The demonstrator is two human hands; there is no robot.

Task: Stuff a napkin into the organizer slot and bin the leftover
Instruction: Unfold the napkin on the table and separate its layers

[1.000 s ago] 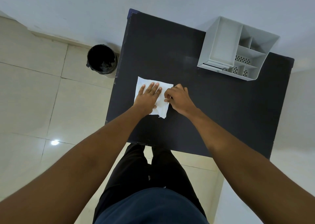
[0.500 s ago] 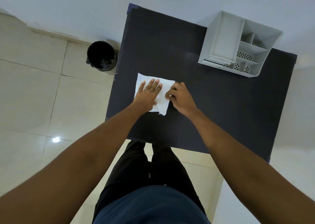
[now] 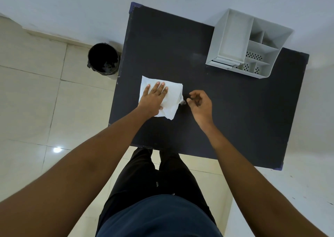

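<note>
Basically, napkin (image 3: pixel 172 99) lies flat at table's (image 3: pixel 235 110) left-middle, pinned under the flat, spread left hand (image 3: pixel 153 98). Right hand (image 3: pixel 200 104), loosely curled, holding nothing visible, sits just beside its right edge. Organizer (image 3: pixel 233 59) lies far-right, nearer the right hand; bin (image 3: pixel 104 60) far-left.

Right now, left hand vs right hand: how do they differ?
The left hand lies flat, fingers spread, pressing the white napkin onto the black table. The right hand is loosely curled beside the napkin's right edge; a small pale bit sits at its fingertips, but whether it grips that is unclear. The left is palm down, the right is raised at the knuckles. Both are bare and over the table.
</note>
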